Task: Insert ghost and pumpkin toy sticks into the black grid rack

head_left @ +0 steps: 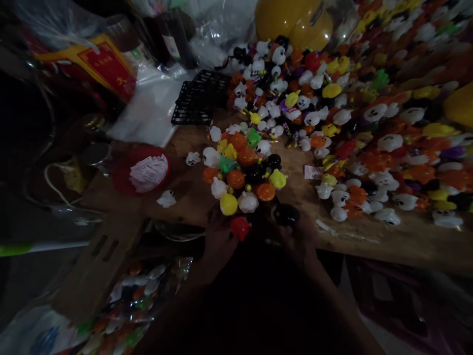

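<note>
- At the near edge of the colourful cluster of small plastic toys (235, 179) are the glossy black round toy (287, 215) and the shiny red plastic toy (241, 229); a light, steady hold on each would serve well, I judge;
- nearer than the cluster, the right hand (301, 240) curls around the black toy; the left hand (218, 240) bends its fingers beside the red toy, but whether it grips, I cannot tell; both forearms reach forward;
- left of the cluster stands the red round plastic bowl (118, 172).
</note>
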A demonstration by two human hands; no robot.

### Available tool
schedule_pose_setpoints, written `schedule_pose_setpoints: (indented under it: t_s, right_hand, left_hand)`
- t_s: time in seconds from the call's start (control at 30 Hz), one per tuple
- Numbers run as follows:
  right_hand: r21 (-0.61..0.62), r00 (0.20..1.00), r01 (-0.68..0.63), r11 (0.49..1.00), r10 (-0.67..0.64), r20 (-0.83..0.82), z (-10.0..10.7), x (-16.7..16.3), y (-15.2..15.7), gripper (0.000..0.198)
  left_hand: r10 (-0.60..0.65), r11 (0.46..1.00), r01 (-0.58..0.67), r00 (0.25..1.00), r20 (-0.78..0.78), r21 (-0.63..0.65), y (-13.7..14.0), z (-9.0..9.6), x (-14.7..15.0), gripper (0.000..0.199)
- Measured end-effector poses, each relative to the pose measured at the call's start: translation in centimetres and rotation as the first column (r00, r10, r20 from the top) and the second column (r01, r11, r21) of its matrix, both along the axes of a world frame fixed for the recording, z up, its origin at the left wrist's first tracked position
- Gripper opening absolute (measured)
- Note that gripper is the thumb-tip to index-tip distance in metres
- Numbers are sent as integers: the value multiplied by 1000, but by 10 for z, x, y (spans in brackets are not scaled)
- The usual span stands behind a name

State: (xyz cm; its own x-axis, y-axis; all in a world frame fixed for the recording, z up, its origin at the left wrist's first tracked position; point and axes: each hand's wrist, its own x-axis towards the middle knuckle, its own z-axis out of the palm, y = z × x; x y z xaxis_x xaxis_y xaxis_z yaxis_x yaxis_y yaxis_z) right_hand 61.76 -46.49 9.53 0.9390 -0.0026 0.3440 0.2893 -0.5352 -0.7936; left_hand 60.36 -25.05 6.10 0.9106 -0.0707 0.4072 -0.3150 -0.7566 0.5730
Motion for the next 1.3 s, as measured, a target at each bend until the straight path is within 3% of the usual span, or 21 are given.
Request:
schedule_pose_setpoints:
  t_s: [0.07, 0.17, 0.3, 0.43, 0.67, 0.83, 1.0, 1.13, 1.3]
  right_hand:
    - [83, 996, -86, 993, 86, 0, 1, 3, 11, 20]
    - [170, 996, -63, 983, 72, -46, 2, 5, 20, 15]
    - [171, 991, -57, 984, 76, -109, 0, 5, 20, 13]
    - [186, 991, -46, 981, 68, -111, -4, 7, 24, 16]
    - [11, 997, -81, 997, 81, 7, -12, 6, 30, 19]
    - [-85, 971, -214, 973, 221, 91, -15, 6, 29, 18]
    - [-84, 955, -228, 970, 239, 173, -17, 6, 31, 18]
    - [-57, 928, -254, 965, 260, 266, -19, 5, 34, 31]
    - [-98, 930, -249, 964, 266, 253, -21, 7, 35, 32]
  left_hand:
    - [4, 1000, -4, 1000, -17, 2, 2, 0, -1, 13]
    - [-13, 1000, 10, 995, -104, -29, 5, -3, 0, 12]
    - [21, 992, -50, 969, -246, -114, 6, -6, 3, 15]
    - [54, 987, -92, 963, -264, -132, 4, -5, 3, 15]
    - [82, 988, -114, 961, -264, -108, 1, -1, 4, 17]
    - [91, 990, -111, 975, -204, -87, 0, 4, 5, 18]
    - [70, 993, -87, 979, -192, -79, 1, 7, 6, 19]
    - [68, 992, -88, 978, -197, -91, 1, 7, 4, 18]
    - [63, 991, -88, 973, -224, -104, 3, 3, 0, 13]
